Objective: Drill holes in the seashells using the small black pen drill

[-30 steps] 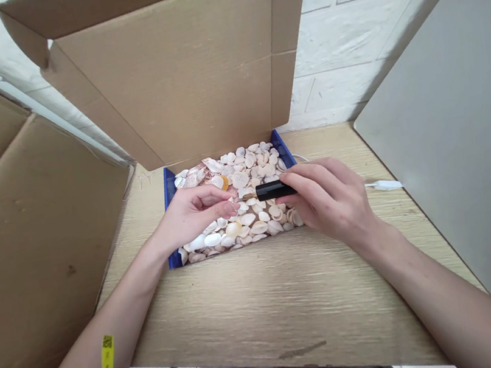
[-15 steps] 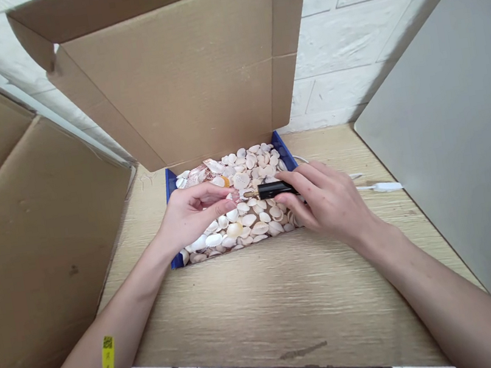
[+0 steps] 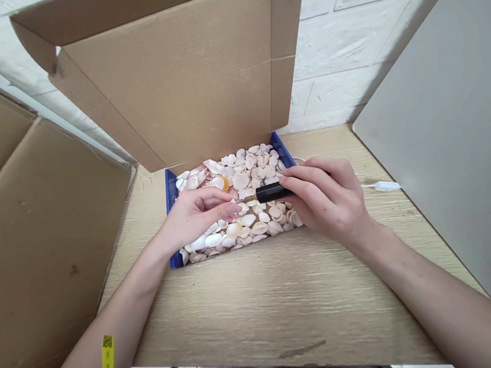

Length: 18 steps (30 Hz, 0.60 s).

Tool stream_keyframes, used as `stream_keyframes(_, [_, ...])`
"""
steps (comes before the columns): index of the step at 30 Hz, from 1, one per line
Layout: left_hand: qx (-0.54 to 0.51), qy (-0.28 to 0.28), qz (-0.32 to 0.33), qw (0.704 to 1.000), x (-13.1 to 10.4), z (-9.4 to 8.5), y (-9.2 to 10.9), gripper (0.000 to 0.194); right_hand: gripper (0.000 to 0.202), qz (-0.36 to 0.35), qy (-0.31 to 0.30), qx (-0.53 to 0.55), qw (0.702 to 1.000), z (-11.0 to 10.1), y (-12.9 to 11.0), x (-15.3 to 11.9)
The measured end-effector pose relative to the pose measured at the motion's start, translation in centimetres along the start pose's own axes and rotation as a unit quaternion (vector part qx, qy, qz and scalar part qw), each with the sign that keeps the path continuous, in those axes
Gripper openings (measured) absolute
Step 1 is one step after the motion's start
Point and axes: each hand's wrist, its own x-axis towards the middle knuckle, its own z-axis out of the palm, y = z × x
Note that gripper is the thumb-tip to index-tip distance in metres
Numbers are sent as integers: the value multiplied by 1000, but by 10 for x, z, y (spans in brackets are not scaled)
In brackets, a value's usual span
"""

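Observation:
My left hand [image 3: 203,212] is over the left part of the shell box, thumb and fingertips pinched on a small whitish shell [image 3: 234,201] that they mostly cover. In my right hand [image 3: 328,196] is a mini drill [image 3: 272,191] with a black cylindrical body, a brass-coloured chuck and a thin bit. It lies almost level, its bit pointing left and meeting the shell at my left fingertips; whether the tip is inside the shell I cannot tell. Below both hands, many white, cream and pinkish seashells [image 3: 259,228] fill the blue-sided cardboard box [image 3: 168,205].
The box's brown lid [image 3: 175,84] stands raised against the white brick wall [image 3: 330,42]. A cardboard panel [image 3: 41,239] is on the left, a grey panel [image 3: 458,127] on the right. A white cable with a plug [image 3: 384,186] lies on the wooden table [image 3: 263,304].
My right hand has turned slightly and its fingers have shifted on the drill. My left fingertips have closed in around the shell and the bit. The box has stayed in place.

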Motion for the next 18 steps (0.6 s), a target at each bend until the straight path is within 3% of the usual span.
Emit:
stream_keyframes(7, [-3,6,5,1000,0,0,-1,18,31,9,11,-1,1000,2,1,-1])
stream_keyframes(14, [18,53,35,998,1,1,-3,22,27,61,-101,18,993,3,0,0])
stream_keyframes(18, [37,66,39,996,1,1,-3,25,28,71,-131,21,989,3,-3,0])
